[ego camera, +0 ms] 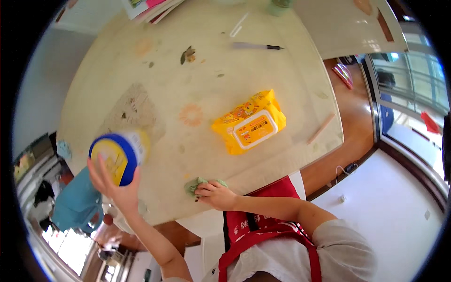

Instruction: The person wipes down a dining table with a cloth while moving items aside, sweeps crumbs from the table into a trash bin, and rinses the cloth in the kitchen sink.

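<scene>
My left hand (118,192) grips a round yellow, blue and white tub (128,151), fingers spread over its near end. The tub is tilted and blurred above the left side of the table. Near the table's front edge my right hand (216,195) presses on a crumpled green cloth (192,187), part of which is hidden under the fingers. A yellow soft pack of wet wipes (250,123) with a white-rimmed lid lies to the right of the tub, apart from both hands.
On the pale table cover (169,102) lie a pen (259,46), a thin pinkish stick (321,129) and dried plant bits (188,55). Magazines (155,10) and a glass vessel (280,5) are at the far side. A blue pitcher (75,201) stands at the left edge.
</scene>
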{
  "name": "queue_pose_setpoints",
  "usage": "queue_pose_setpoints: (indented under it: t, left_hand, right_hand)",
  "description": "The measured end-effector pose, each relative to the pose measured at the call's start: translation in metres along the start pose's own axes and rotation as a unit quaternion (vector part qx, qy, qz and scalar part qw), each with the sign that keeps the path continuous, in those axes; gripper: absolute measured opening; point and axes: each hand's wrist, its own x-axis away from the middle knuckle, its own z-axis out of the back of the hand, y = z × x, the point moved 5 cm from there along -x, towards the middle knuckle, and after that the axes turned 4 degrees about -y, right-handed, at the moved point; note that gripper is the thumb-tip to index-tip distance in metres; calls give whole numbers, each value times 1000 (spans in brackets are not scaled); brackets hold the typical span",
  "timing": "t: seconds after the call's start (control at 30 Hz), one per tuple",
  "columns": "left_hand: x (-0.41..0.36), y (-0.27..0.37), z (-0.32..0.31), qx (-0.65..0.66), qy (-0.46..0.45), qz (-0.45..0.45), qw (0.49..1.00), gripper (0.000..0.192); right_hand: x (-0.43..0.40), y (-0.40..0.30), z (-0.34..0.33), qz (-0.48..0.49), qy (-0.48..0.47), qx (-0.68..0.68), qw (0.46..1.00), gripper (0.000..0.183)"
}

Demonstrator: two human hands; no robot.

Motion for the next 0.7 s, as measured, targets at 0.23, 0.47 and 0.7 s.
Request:
queue_pose_setpoints:
  t: [0.23,0.47,0.7]
  left_hand:
    - [-84,133,-42,189,30,-105,976,89]
    - [-97,165,-56,193,50,23,980,84]
    - [96,-14,-8,317,180,157,918,49]
  right_hand:
    - [-3,-1,-13,25,-67,-5,997,29]
    - [15,42,-41,-115,-3,-322,940,37]
    - [48,37,71,-73,59,39,995,45]
